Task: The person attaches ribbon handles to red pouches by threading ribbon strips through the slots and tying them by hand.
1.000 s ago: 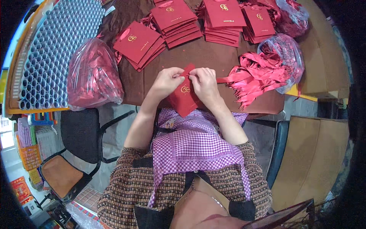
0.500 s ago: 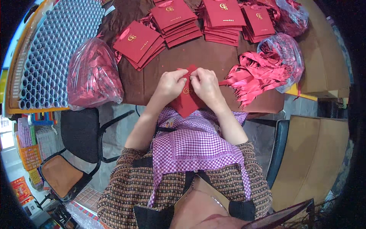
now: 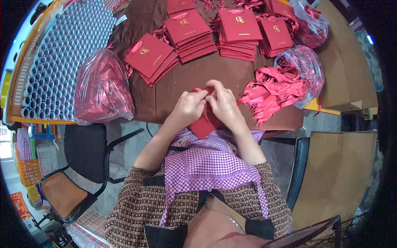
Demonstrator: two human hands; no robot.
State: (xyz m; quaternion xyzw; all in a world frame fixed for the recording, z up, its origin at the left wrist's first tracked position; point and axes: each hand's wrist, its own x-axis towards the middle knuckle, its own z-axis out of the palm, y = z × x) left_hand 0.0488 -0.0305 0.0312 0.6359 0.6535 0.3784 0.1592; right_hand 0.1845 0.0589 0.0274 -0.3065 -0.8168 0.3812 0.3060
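Both of my hands are at the top edge of a small red paper gift bag [image 3: 203, 125], which is held tilted over the near edge of the table, against my apron. My left hand [image 3: 190, 106] is closed on its upper left side. Beside it, my right hand [image 3: 223, 101] pinches at the upper right, the fingers bent over the rim. The hands hide most of the bag's top, and whether a ribbon is between the fingertips cannot be made out. Close to my right hand lies a loose pile of red satin ribbons [image 3: 271, 89], spilling from a clear plastic bag [image 3: 312, 68].
Stacks of red gift bags [image 3: 151, 56] [image 3: 240, 25] line the far side of the brown-covered table [image 3: 206, 70]. A plastic bag of red ribbons [image 3: 103, 89] stands left, beside a tray of tubes [image 3: 62, 62]. Cardboard [image 3: 335, 177] is at right, a chair [image 3: 84, 153] at left.
The gift bag has tilted and come slightly nearer to me. My right fingers have lifted and curled over its top, and my left hand has turned inward. The whole view has shifted slightly.
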